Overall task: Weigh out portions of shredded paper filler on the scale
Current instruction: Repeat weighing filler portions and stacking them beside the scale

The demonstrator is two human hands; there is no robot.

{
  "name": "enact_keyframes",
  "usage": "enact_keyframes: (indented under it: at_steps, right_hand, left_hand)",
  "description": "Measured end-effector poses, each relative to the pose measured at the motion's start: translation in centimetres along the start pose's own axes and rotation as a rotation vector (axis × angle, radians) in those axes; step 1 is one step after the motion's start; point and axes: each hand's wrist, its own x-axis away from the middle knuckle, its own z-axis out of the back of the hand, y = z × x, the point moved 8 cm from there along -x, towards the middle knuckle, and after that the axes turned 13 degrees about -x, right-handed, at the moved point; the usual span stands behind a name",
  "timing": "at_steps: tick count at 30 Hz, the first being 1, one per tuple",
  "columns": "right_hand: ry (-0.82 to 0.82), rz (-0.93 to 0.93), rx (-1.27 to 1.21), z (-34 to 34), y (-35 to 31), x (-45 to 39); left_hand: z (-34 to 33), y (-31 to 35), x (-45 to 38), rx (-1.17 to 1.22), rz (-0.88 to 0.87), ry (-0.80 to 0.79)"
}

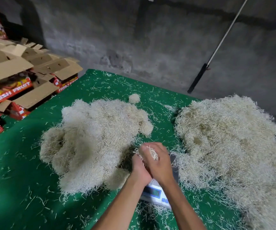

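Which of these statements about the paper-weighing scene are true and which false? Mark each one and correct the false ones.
1. Both hands hold a clump of shredded paper above the scale. True.
2. The cloth on the work surface is blue. False: it is green.
3. The left hand rests flat on the table. False: it grips the paper together with the right hand.
4. Cardboard fruit boxes are stacked at the left. True.
5. Only one pile of paper lies on the cloth. False: one lies left, another right.

I see matt green cloth [26, 163] under wispy shredded paper [92, 138]; glossy white plastic scale [157, 195]; rough concrete wall [134, 39].
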Motion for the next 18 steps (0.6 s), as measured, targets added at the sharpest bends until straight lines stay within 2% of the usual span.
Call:
enact_keyframes:
  at_steps: [1, 2, 4, 5, 6, 7, 9, 11, 13, 14, 16, 18]
  right_hand:
    - [0.090, -0.044, -0.099, 1.9, 0.1, 0.2]
    - [0.290, -0.121, -0.273, 4.7, 0.9, 0.7]
    - [0.813, -0.283, -0.643, 11.0, 4.5, 3.4]
    - [1.000, -0.372, -0.787, 13.1, 6.4, 4.9]
    - [1.098, -0.449, -0.935, 14.2, 8.1, 6.1]
    - [1.136, -0.503, -1.067, 14.5, 9.7, 7.1]
    - [1.128, -0.573, -1.215, 14.0, 11.7, 8.9]
    - [1.095, -0.608, -1.218, 13.5, 13.5, 10.4]
    - [1.088, -0.662, -1.214, 13.1, 14.7, 11.4]
    - [1.081, -0.683, -1.204, 13.0, 14.8, 11.5]
    - [1.097, -0.701, -1.196, 12.6, 15.2, 11.7]
    - [1.077, -0.659, -1.283, 12.6, 14.5, 10.6]
  left_hand:
    - [-0.1, -0.3, -0.3, -0.031, 0.002, 0.020]
    - [-0.3, -0.4, -0.9, -0.046, -0.011, 0.044]
    - [-1.0, 0.2, -0.8, -0.094, -0.096, 0.133]
    - [-1.8, 0.3, -0.6, -0.083, -0.080, 0.121]
    - [-2.3, 0.2, -0.5, -0.102, -0.087, 0.114]
    - [-2.3, 0.0, -0.1, -0.139, -0.095, 0.155]
    - [-3.6, -1.1, 0.4, -0.132, -0.033, 0.075]
    - [-5.9, -1.5, 0.3, -0.067, -0.022, -0.057]
    - [-9.0, -0.4, 1.1, -0.113, -0.055, -0.186]
    - [-10.9, 0.3, 1.9, -0.065, -0.083, -0.303]
    - [-13.2, 1.7, 3.0, -0.025, -0.134, -0.386]
    - [-12.6, 2.0, 2.3, -0.022, -0.158, -0.355]
